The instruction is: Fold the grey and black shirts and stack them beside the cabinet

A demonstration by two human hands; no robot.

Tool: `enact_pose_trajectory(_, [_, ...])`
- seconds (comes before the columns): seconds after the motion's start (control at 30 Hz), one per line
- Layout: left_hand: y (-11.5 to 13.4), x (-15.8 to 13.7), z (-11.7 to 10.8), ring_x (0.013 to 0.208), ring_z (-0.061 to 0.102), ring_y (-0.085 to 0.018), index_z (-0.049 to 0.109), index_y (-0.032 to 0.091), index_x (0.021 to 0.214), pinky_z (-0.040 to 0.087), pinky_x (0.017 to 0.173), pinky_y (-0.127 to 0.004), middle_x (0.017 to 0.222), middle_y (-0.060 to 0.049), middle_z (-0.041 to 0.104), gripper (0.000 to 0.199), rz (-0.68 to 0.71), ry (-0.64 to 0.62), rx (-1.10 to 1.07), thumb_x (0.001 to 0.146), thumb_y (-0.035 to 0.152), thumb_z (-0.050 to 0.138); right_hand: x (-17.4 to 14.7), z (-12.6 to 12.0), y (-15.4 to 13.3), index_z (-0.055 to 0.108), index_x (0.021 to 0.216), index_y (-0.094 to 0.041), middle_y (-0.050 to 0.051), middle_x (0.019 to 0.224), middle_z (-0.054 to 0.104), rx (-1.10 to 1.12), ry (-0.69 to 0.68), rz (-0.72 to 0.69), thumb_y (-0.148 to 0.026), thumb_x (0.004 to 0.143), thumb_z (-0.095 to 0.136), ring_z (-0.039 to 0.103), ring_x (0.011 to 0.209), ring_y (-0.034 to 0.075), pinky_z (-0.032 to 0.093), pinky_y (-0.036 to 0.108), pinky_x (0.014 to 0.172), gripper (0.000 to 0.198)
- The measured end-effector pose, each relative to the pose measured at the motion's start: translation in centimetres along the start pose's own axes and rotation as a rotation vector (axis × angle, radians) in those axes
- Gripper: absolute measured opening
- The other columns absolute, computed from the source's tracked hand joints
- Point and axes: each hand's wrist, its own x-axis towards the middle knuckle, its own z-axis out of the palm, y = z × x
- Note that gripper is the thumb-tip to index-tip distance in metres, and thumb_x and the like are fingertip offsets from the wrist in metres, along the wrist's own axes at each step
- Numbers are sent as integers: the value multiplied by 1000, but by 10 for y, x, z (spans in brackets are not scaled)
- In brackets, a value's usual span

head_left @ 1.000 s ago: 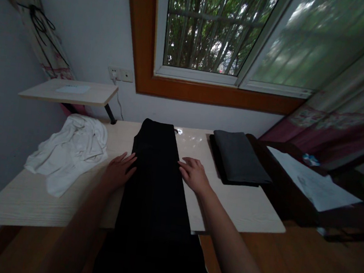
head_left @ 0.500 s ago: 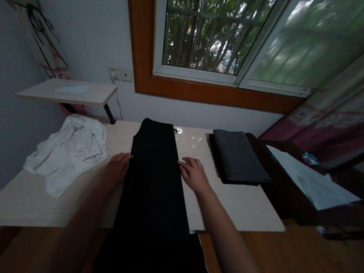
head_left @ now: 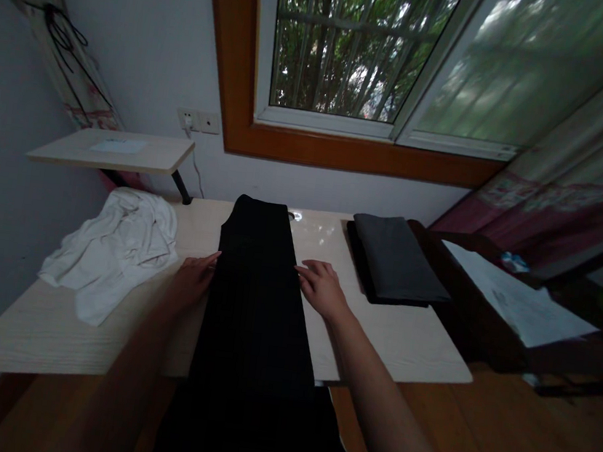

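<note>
Black trousers [head_left: 255,286], folded lengthwise into a long strip, lie flat on a pale wooden table [head_left: 385,346]. Their near end runs over the front edge toward my body, where it merges with dark clothing. My left hand [head_left: 194,279] is at the strip's left edge, fingers together and fingertips pinching the cloth. Across from it, my right hand [head_left: 321,287] has its thumb and fingertips at the right edge, closed on the cloth there. The exact grip under the fingers is partly hidden by the dark fabric.
A crumpled white cloth [head_left: 117,247] lies on the left, below a small raised shelf [head_left: 139,155]. Folded dark grey and black garments [head_left: 397,256] are stacked at the right. Beyond them, a paper sheet [head_left: 518,296] rests on a dark surface. A window [head_left: 345,48] is behind the table.
My left hand's fingertips have shifted very slightly up along the trousers' edge. The right hand and the trousers look almost unchanged.
</note>
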Motion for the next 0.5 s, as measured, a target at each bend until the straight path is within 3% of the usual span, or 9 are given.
enact_pose_trajectory(0.17, [3, -3, -6, 90, 64, -22, 49, 29, 150, 49, 94, -43, 97, -4, 74, 56, 8, -57, -74, 95, 23, 47, 0, 2, 2, 67, 133, -35, 8, 134, 62, 3, -1, 4, -32, 99, 56, 49, 123, 30, 45, 50, 103, 36])
enact_pose_trajectory(0.33, [2, -3, -8, 100, 63, -22, 64, 32, 136, 44, 102, -46, 111, -4, 73, 50, 112, -108, -87, 94, 15, 42, 0, 1, 4, 70, 129, -36, 6, 135, 63, 41, -2, -21, -31, 98, 58, 50, 123, 30, 45, 51, 103, 33])
enact_pose_trajectory(0.5, [0, -2, -4, 98, 58, -23, 68, 32, 131, 47, 96, -43, 106, -6, 68, 51, 127, -106, -8, 90, 11, 47, -1, 0, 7, 72, 125, -38, 4, 136, 63, 108, -18, -69, -30, 98, 59, 52, 124, 28, 44, 51, 104, 32])
